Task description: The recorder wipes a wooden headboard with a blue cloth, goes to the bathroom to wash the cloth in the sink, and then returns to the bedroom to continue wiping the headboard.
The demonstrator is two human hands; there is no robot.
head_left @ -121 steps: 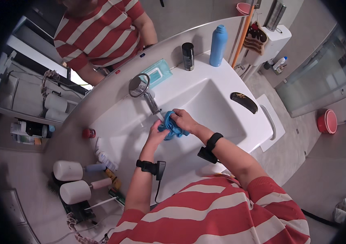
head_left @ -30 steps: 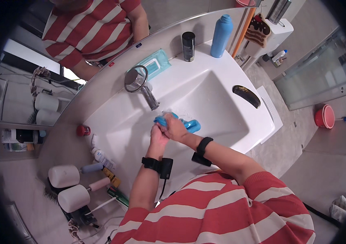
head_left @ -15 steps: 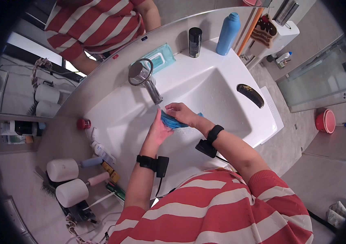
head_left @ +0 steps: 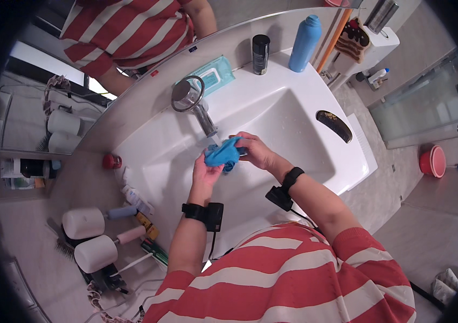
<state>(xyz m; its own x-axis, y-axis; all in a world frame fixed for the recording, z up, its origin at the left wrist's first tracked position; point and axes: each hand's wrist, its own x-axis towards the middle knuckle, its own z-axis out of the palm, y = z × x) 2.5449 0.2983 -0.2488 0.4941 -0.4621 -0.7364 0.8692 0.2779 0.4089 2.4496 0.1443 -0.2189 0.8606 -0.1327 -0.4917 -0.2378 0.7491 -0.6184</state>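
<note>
Since half a second ago we have gathered the blue cloth [head_left: 222, 154] from a flatter spread between our palms into a bunched wad, and both hands have shifted a little toward the faucet [head_left: 195, 107]. Our left hand [head_left: 205, 175] cups the wad from below, palm up, fingers curled against its near side. Our right hand [head_left: 254, 151] grips the cloth's far side, fingers wrapped around the fabric, so both hands are closed on it together. The cloth hangs over the white sink [head_left: 293, 116], above the basin's left half, just below the faucet spout; we cannot tell whether water is running.

Each wrist carries a black band with a small black box; the one on the left wrist [head_left: 203, 212] trails a thin cable.

At the sink's back edge a pack of wet wipes [head_left: 210, 75] lies flat beside the faucet, with a black can [head_left: 261, 53] and a tall blue bottle [head_left: 302, 35] standing further toward the back right corner. A dark comb [head_left: 335, 126] lies on the sink's right rim. On the grey counter off the sink's left edge we see a small red cap [head_left: 112, 161], some tubes [head_left: 133, 197], and two white cups [head_left: 88, 237] lying near the counter's front edge. A mirror [head_left: 78, 64] behind the sink reflects our striped shirt. A red basin [head_left: 432, 162] sits on the floor at far right.
</note>
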